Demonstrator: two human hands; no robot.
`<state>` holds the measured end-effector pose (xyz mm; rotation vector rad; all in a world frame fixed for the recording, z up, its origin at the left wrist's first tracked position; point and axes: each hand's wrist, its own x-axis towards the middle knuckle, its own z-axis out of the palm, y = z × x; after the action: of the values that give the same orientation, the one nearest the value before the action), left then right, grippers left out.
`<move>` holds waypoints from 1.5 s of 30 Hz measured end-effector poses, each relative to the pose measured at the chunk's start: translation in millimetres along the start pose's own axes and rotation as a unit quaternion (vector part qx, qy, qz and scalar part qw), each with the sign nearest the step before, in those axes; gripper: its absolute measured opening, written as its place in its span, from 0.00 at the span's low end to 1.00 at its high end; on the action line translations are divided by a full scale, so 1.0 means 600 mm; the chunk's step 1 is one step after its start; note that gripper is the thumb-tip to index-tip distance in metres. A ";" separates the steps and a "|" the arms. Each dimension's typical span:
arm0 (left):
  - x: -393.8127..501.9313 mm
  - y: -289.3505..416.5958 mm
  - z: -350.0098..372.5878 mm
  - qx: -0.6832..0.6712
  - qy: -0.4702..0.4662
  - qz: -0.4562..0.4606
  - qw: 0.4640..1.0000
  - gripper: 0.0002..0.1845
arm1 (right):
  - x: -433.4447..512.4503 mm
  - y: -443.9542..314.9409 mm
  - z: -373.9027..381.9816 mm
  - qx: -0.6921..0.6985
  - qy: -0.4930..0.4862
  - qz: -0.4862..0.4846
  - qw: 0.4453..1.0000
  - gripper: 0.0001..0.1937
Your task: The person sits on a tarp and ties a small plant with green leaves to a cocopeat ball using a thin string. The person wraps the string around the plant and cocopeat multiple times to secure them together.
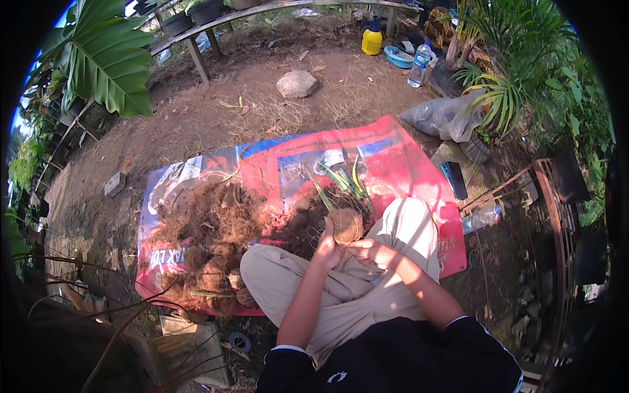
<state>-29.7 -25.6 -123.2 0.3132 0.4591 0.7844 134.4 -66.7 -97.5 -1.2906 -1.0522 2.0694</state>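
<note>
My left hand (330, 249) holds a round ball of coconut fibre (348, 226) from its left side, with long green leaves (321, 191) rising from behind it. Under the ball's lower edge, the fingers of my right hand (372, 252) are bent close to it; what they pinch is too small to tell. Thin string hangs in loops around the ball. Dark soil (300, 226) lies just beyond my lap, and variegated cut leaves (346, 182) lie past the ball. A heap of loose coconut fibre (216, 211) is at the left, with fibre balls (214, 275) below it.
A red and blue printed banner (422, 172) is spread under me. Beyond it are tangled string (285, 115), a rock (297, 84), a yellow sprayer (372, 40) and a water bottle (419, 65). A phone (457, 181) and a plastic bag (442, 117) are at the right.
</note>
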 end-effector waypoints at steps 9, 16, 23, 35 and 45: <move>-0.008 0.014 0.012 -0.066 -0.095 0.061 0.991 0.25 | 0.010 0.000 -0.026 0.204 0.116 0.000 0.972 0.04; -0.013 0.025 0.010 0.047 -0.046 0.027 0.997 0.26 | 0.007 -0.055 -0.026 0.115 0.178 -0.145 0.966 0.09; 0.004 0.004 0.002 0.044 -0.063 0.059 0.995 0.25 | 0.016 -0.078 -0.008 0.098 0.219 -0.197 0.951 0.11; 0.006 0.006 0.012 -0.006 0.038 0.133 0.990 0.20 | -0.024 -0.093 0.038 -0.304 0.194 -0.257 0.897 0.10; -0.004 0.015 0.016 -0.074 0.073 0.057 0.993 0.29 | 0.000 -0.006 0.063 -0.209 0.047 -0.101 0.971 0.11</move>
<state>-31.6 -22.5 -110.6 0.1443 0.5201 0.9513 100.7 -78.2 -84.9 -1.3900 -1.5635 1.6720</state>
